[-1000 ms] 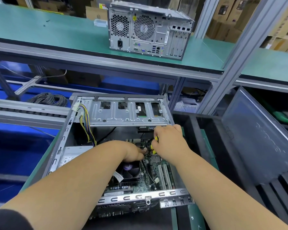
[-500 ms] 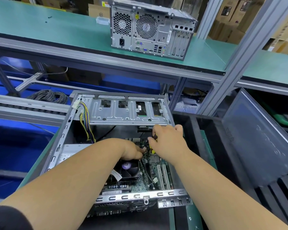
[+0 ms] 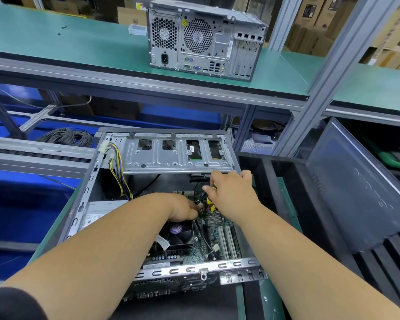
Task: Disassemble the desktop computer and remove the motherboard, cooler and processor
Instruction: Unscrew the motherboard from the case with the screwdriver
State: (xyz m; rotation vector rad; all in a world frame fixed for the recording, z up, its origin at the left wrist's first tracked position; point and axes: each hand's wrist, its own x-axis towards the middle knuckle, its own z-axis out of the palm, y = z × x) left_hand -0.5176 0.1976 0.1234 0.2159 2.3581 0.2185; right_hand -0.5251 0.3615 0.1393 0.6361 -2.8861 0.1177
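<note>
Inside the open desktop case (image 3: pixel 86 204), lying on its side on the green bench in front of you, both your hands meet over the far part of the motherboard (image 3: pixel 214 241). Your right hand (image 3: pixel 232 195) comes in from the right with its fingers curled round a yellow-and-black object (image 3: pixel 211 203), likely a tool handle or a connector; most of it is hidden under the palm. Your left hand (image 3: pixel 184 209) reaches in from the left, fingertips bent down and pinching at something small just beside that yellow piece; what it holds you cannot tell from here. The cooler (image 3: pixel 179 235), a black fan with a purple hub label, sits on the board just below your left hand, partly covered by the wrist. The processor is not visible. White expansion slots (image 3: pixel 226 241) run along the board's right side. A bundle of yellow, purple and black power cables (image 3: pixel 117 167) hangs over the case's left wall, ending in a white plug near the drive cage (image 3: pixel 171 155), which spans the far end of the case. A second desktop tower (image 3: pixel 203 40) stands upright on the upper green shelf (image 3: pixel 67 42), rear panel facing you. A dark side panel (image 3: pixel 356 188) leans to your right, and a coil of grey cable (image 3: pixel 66 137) lies at the left behind the conveyor rail
</note>
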